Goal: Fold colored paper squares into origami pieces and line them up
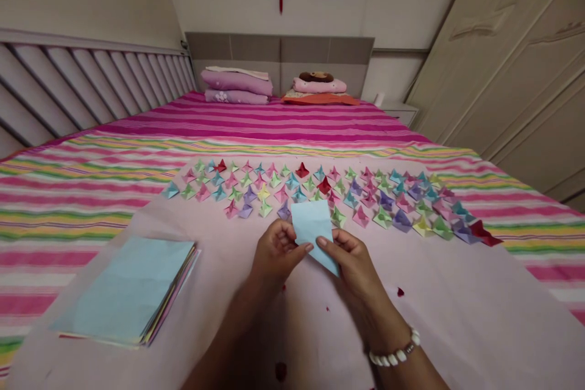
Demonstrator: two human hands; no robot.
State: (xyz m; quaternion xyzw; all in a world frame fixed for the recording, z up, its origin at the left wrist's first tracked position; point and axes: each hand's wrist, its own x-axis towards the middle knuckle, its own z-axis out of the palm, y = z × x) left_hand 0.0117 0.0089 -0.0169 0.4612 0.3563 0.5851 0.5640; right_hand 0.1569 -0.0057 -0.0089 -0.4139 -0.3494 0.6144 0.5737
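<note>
Above the pale sheet [457, 304], I observe left hand [278, 251] and right hand [355, 261] half-closed, thumbs pinching blue paper [312, 219] against curled fingers, presumably to steady it.

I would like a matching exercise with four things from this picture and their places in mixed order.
1. paper stack
2. bracelet
3. paper boats
4. small blue paper

A. around the right wrist
B. in left hand and right hand
C. left of both hands
D. in rows beyond both hands

Pairs: 1-C, 2-A, 3-D, 4-B
</note>
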